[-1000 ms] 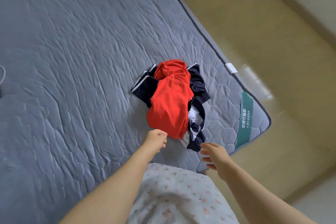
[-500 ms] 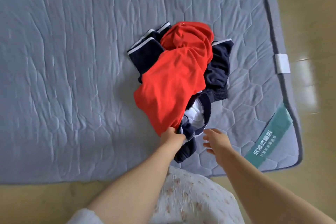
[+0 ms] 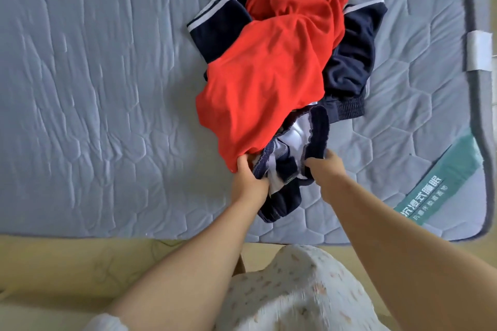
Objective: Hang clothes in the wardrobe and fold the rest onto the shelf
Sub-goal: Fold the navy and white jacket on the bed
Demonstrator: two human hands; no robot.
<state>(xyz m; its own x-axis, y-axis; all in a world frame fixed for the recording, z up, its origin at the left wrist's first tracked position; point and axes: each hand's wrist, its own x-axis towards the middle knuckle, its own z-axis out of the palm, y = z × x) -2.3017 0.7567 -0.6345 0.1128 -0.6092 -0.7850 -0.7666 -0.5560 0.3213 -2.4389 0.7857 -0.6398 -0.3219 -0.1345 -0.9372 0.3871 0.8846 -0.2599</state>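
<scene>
A heap of clothes lies on the grey quilted mattress (image 3: 94, 88). On top is a red garment (image 3: 274, 62). Under it lies a dark navy garment (image 3: 349, 62) with white stripes and a white lining. My left hand (image 3: 248, 177) grips the near hem of the red garment, where it meets the navy cloth. My right hand (image 3: 322, 169) holds the navy garment's ribbed edge beside it, fingers curled into the cloth. No wardrobe, hanger or shelf is in view.
The mattress's near edge runs across the frame below my hands, with tan floor (image 3: 67, 263) under it. A green label (image 3: 441, 185) marks the mattress's near right corner and a white tag (image 3: 478, 54) sits on its right edge.
I have stepped and leaned in, so the heap looks larger. My left hand has closed on the red hem. My right hand went from hovering open to gripping the navy edge.
</scene>
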